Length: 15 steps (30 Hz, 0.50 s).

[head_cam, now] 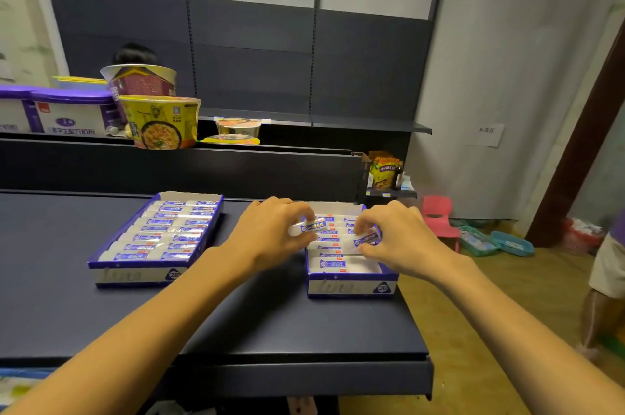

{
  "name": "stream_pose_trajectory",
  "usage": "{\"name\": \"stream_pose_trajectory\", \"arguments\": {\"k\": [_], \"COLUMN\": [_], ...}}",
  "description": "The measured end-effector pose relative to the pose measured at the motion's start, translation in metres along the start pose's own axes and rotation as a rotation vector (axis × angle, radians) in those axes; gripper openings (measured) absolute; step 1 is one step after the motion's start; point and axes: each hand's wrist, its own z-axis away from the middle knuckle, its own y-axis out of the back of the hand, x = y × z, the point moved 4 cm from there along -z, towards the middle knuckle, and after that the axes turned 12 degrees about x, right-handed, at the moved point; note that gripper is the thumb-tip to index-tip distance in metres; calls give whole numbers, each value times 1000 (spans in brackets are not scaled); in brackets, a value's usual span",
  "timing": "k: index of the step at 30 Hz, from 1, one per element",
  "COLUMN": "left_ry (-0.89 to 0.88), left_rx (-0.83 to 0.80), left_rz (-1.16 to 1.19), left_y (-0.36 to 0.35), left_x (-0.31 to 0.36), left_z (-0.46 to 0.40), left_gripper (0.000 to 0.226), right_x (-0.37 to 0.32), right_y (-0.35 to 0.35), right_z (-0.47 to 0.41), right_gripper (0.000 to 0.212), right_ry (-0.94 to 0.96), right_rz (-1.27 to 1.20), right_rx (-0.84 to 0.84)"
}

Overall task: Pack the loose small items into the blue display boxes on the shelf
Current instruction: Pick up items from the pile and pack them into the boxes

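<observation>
Left hand: we see our left hand (270,232) at the centre of the frame, fingers curled round a small wrapped item (309,228), which juts out to the right of the fingertips, over the left edge of the right box.
Right hand: our right hand (402,238), just right of centre, pinches a second wrapped item (367,239) between thumb and fingers; it lies tilted, at the tips, above the box's right-hand column.
Right box: the blue display box (351,282) below both hands holds rows of the same items, with a bare white patch at its near right corner.
Left box: a second blue display box (135,274), left of centre, looks packed in two columns.
Shelf: both boxes stand well apart on the dark shelf (236,323).
Upper left of the frame: noodle bowls (162,123) and purple-lidded tubs (71,110) sit on a higher ledge.
Right side: a pink chair (439,218) stands on the floor.
</observation>
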Motion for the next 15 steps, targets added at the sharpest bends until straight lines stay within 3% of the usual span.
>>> {"name": "stream_pose_trajectory", "arguments": {"k": [15], "left_ry": [32], "left_rx": [-6], "left_rz": [7], "left_y": [-4], "left_x": [8], "left_z": [-4], "left_gripper": [34], "right_x": [6], "right_y": [-8], "right_z": [1], "right_gripper": [26], "right_ry": [-15], "right_rz": [9], "right_rx": [-112]}}
